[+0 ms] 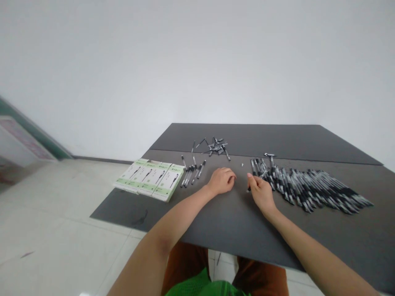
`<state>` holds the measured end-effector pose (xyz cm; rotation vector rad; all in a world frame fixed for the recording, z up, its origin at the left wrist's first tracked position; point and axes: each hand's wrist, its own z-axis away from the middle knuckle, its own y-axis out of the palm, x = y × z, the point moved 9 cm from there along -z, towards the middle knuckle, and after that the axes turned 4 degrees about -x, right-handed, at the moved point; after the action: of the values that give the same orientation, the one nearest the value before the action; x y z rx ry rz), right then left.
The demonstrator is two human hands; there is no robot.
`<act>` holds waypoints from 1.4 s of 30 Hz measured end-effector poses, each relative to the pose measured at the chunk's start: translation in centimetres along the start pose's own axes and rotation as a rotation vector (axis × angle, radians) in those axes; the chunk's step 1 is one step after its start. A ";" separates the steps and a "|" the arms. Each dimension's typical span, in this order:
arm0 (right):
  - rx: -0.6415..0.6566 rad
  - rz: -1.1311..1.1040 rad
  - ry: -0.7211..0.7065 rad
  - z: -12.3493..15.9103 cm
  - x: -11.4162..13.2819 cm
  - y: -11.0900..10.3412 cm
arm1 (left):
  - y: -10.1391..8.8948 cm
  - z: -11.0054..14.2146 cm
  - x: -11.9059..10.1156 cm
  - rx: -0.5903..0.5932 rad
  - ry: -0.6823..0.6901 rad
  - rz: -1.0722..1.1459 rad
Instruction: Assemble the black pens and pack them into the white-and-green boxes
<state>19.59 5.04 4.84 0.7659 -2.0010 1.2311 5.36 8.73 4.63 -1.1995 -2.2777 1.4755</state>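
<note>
In the middle of the dark table, my left hand (222,180) rests with its fingers curled inward. What it holds, if anything, is hidden. My right hand (261,192) is closed around a pen (264,174), whose dark end shows below the thumb. Just beyond both hands lies a small whitish piece (242,165). Beside my right hand spreads a long row of clear pens with black grips (314,189). Left of my left hand are several loose pens (191,174), and farther back is a small heap of dark and clear pen parts (217,146).
Green and white pen boxes (151,176) lie side by side at the table's left edge. One pen with a clip (270,156) lies crosswise at the row's back end. The table (234,230) meets a white wall (216,61) behind.
</note>
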 end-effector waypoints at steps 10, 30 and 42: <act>-0.179 0.148 -0.178 -0.6 0.7 -2.1 | -2.4 -5.6 12.8 -0.192 -0.565 -0.283; -0.077 0.171 -0.319 -0.8 1.9 -0.8 | -0.7 -6.0 14.4 -0.045 -0.655 -0.560; -0.034 0.134 -0.307 -0.6 1.5 0.1 | -0.8 -3.4 10.9 -0.142 -0.721 -0.517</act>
<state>18.72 5.40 6.20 0.8585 -2.3486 1.2087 -0.43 18.55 4.03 -0.0165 -2.8519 1.7115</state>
